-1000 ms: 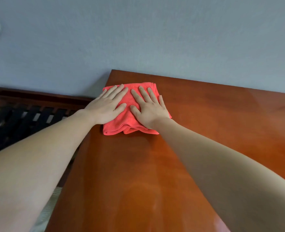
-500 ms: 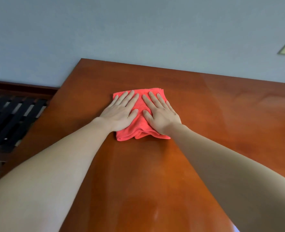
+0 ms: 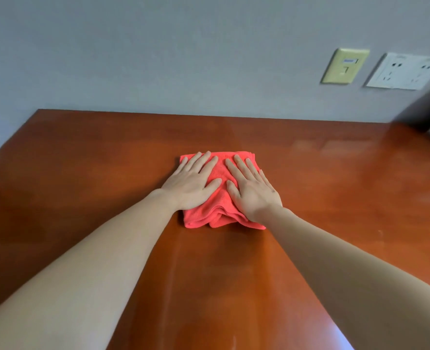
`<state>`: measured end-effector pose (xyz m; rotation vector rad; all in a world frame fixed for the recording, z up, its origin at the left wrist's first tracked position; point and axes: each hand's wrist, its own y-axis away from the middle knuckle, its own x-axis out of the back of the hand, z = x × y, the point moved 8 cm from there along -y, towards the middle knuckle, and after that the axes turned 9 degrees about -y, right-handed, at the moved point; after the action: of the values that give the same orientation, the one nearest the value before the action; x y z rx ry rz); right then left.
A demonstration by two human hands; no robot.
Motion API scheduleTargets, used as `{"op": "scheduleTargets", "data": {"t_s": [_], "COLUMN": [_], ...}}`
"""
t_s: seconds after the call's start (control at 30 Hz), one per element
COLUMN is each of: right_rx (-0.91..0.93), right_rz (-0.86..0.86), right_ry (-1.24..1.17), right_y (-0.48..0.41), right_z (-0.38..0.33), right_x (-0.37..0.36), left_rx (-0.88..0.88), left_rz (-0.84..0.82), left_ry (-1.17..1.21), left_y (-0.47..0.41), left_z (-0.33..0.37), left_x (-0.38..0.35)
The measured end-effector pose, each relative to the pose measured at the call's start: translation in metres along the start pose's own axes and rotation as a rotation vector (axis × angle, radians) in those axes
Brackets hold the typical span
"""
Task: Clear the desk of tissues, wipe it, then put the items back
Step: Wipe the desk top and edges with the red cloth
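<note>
**Both palms flat on a red cloth at mid-desk**

A grey-blue wall (image 3: pixel 158 59) fills the upper part of our view. Below it the glossy reddish-brown desk (image 3: pixel 82 173) spreads down to the bottom edge. Its far left corner shows, while its right side and near edge are cut off by the frame.

Our two bare arms reach in from the lower corners, the left arm (image 3: pixel 82 274) and the right arm (image 3: pixel 347 274) converging toward the middle of the desk, elbows out of frame. There a folded red cloth (image 3: pixel 203 218) lies flat on the wood, well apart from the wall, its near edge bunched into soft folds.

The left hand (image 3: pixel 192 184) presses palm-down on the cloth's left half, fingers straight and close together, thumb angled toward the centre. The right hand (image 3: pixel 253 192) lies the same way on the right half, fingers straight and slightly spread. The two thumbs are near each other but apart, with a strip of cloth showing between them. Neither hand curls round the cloth.

The hands cover most of the cloth, so we cannot tell how many layers it has.

High on the wall at right sit a white socket plate (image 3: pixel 405 71) and, just beside it on the left, a yellowish plate (image 3: pixel 345 66) whose markings are too small to read. A dark object (image 3: pixel 428 109), blurred and cut by the right edge, stands by the desk's far right; we cannot tell what it is.
</note>
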<state>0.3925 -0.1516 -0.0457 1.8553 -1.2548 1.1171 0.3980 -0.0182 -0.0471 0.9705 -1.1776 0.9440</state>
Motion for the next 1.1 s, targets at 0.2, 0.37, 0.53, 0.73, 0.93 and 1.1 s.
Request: {"op": "scheduleTargets", "data": {"t_s": [0.2, 0.37, 0.53, 0.73, 0.93, 1.1], "right_rx": [-0.048, -0.094, -0.117, -0.098, -0.103, -0.109], "right_rz": [0.028, 0.058, 0.073, 0.104, 0.120, 0.125], "right_ry": [-0.013, -0.018, 0.009, 0.004, -0.020, -0.037], "right_y": [-0.043, -0.094, -0.148, -0.188, -0.181, -0.136], "right_z": [0.029, 0.057, 0.082, 0.103, 0.104, 0.105], "right_x": [0.016, 0.031, 0.044, 0.058, 0.058, 0.060], "left_rx": [-0.042, -0.088, -0.097, -0.083, -0.067, -0.090], "left_rz": [0.017, 0.035, 0.056, 0.052, 0.037, 0.027], "left_ry": [-0.021, -0.028, -0.064, -0.126, -0.128, -0.100], "left_y": [-0.060, -0.122, -0.179, -0.223, -0.216, -0.184], "left_z": [-0.002, -0.008, -0.016, -0.017, -0.009, 0.017], "left_x": [0.007, 0.014, 0.022, 0.031, 0.028, 0.020]}}
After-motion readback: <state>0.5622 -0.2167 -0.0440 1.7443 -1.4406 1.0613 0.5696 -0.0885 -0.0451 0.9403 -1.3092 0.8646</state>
